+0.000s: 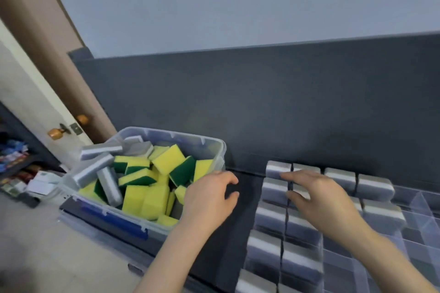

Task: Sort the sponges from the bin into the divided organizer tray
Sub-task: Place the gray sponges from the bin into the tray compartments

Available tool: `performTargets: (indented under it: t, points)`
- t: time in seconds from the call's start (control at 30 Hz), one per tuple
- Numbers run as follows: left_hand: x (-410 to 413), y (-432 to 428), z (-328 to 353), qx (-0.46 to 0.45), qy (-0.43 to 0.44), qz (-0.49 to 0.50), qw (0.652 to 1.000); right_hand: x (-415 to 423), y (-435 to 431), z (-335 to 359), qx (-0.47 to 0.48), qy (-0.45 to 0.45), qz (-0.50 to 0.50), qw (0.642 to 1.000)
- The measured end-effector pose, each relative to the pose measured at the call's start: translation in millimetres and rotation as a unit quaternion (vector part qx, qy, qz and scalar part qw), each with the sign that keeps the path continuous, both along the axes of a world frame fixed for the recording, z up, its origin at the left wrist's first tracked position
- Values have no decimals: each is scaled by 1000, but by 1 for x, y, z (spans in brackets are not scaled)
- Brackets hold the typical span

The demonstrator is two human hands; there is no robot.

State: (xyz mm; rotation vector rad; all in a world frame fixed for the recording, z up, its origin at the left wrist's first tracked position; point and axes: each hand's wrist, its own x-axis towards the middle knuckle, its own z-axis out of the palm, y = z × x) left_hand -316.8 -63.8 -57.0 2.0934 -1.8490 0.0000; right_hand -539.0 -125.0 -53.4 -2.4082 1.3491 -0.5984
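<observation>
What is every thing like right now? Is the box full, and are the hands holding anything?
Clear plastic bin: lidless, heaped with sponges.
Yellow-and-green sponges: loose in the bin.
Silver-grey sponges: some in bin, others packed in tray's left compartments.
Clear divided organizer tray: partly filled, right compartments empty.
Left hand: empty, fingers loosely curled, beside bin.
Right hand: empty, fingers spread over tray's sponges.

A lived-in home room; a cream door [26,100] with amber knobs [55,133]; a cluttered low shelf [16,162] beside it.

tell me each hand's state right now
Left hand: open, fingers loosely curled, holding nothing.
Right hand: open, fingers spread over the silver sponges in the tray.
</observation>
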Motion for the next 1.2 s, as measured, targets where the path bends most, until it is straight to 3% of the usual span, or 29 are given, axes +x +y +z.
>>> performTargets:
  t: [0.6,0.83,1.2]
  points:
    - [236,44,10,-41,26,14,999,225,56,9,-2,-5,30,1000]
    - [334,44,5,-88,8,114,990,279,76,-4,25,-20,22,999]
    - [360,42,-14,-71,-28,126,989,316,77,-8,56,8,35,998]
